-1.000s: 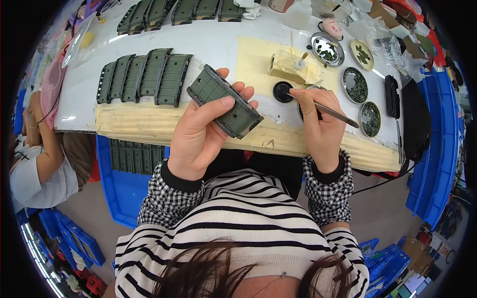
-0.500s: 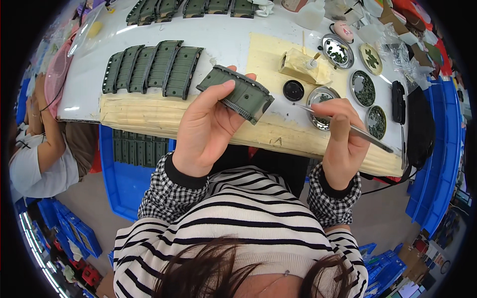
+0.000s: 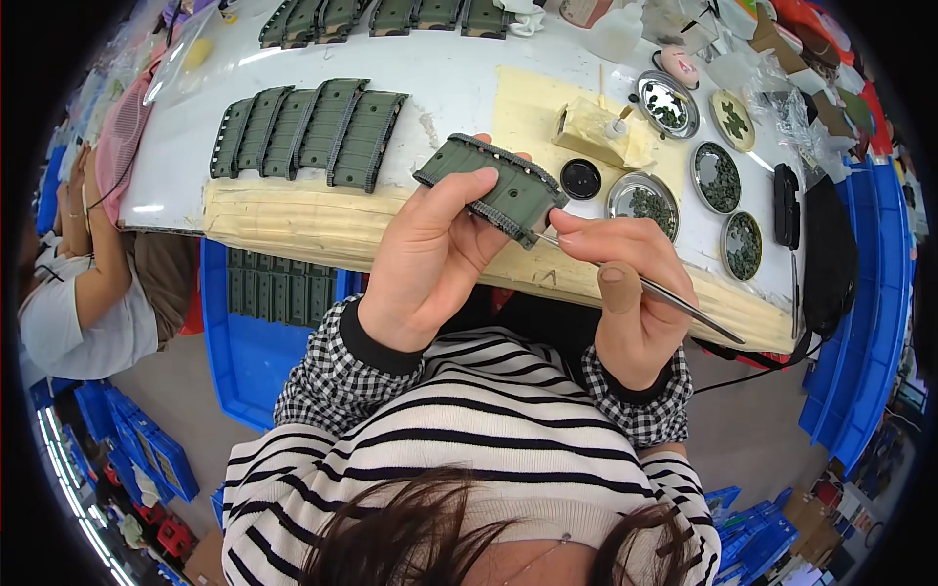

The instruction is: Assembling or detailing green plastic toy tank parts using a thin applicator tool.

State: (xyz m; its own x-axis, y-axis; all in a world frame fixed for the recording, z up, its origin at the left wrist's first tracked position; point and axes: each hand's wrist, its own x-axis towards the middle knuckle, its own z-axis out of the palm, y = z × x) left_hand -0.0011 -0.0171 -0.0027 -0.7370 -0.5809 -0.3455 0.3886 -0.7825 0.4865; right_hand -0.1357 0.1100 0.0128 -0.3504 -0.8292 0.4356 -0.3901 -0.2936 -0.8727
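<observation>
My left hand [image 3: 420,256] is closed round a dark green, slightly curved plastic model part [image 3: 528,195] with ridged edges, tilted above the front of the table. The thumb lies over its upper face. Pinched in my right hand [image 3: 640,293] are slim metal tweezers [image 3: 696,314]. Their tip meets the right-hand end of the model part; I cannot make out whether a small piece sits in it. A metal dish [image 3: 618,203] of small green pieces stands just beyond my right hand, beside a round black lid [image 3: 580,179].
Several similar green parts stand in a row [image 3: 293,132] at left, more along the far edge. A yellow wrapped block [image 3: 596,137] and round dishes [image 3: 716,176] of green bits are at right. Below the table is a blue crate [image 3: 234,366]. Another person's arm [image 3: 109,259] is at far left.
My right hand has moved left from beside the metal dish, bringing the tweezers' tip to the model part. My left hand has shifted slightly right, still holding the part.
</observation>
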